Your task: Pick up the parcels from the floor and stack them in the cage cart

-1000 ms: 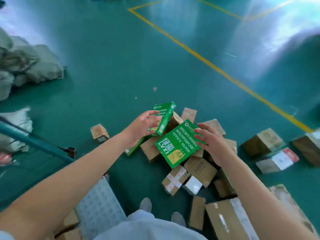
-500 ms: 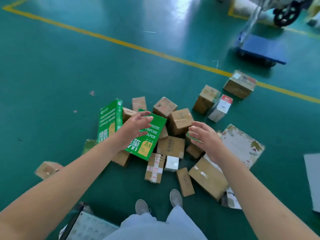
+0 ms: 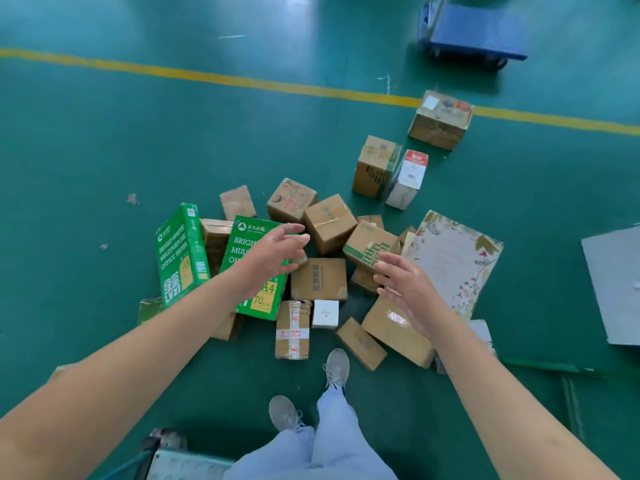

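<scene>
Both hands hang spread and empty over a heap of parcels on the green floor [image 3: 104,150]. The left hand [image 3: 273,252], fingers loose and apart, hovers above the flat green office-paper carton [image 3: 249,244], which lies face up under it; a second green paper carton [image 3: 180,254] stands tilted just to its left. The right hand [image 3: 403,282], fingers splayed, holds nothing; a brown cardboard box with green print [image 3: 367,242] sits just beyond its fingertips, a flat floral-printed white box [image 3: 453,261] to its right, and a taped brown box [image 3: 391,327] beneath its wrist.
</scene>
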Tool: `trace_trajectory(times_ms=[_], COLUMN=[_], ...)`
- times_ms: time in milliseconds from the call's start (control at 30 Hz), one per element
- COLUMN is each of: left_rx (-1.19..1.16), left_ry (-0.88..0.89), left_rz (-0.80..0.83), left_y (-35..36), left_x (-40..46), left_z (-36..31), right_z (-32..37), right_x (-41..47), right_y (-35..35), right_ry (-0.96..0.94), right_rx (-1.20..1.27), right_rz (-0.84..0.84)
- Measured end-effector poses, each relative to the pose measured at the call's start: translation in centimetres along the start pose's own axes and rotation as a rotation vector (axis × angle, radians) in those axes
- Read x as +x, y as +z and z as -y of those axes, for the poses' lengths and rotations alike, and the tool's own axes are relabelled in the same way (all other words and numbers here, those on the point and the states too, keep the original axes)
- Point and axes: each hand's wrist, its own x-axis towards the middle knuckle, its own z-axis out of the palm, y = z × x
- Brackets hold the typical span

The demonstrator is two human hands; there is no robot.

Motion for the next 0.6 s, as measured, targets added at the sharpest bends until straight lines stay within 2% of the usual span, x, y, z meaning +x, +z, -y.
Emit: trace_trajectory(times_ms=[267,600], left_rx=[-0.003,-0.017], left_ry=[-0.033,-0.138], left_rz=[-0.097,-0.257], left_y=[-0.7,-11.4], left_x=[6.7,14.0], left_z=[-2.1,2.4], right_z=[1.1,1.1], right_x=[9.8,22.0], right_y=[0.4,10.1], right_ry=[0.07,0.12], right_rx=[-0.029,-0.173], right_rz=[0.096,0.273])
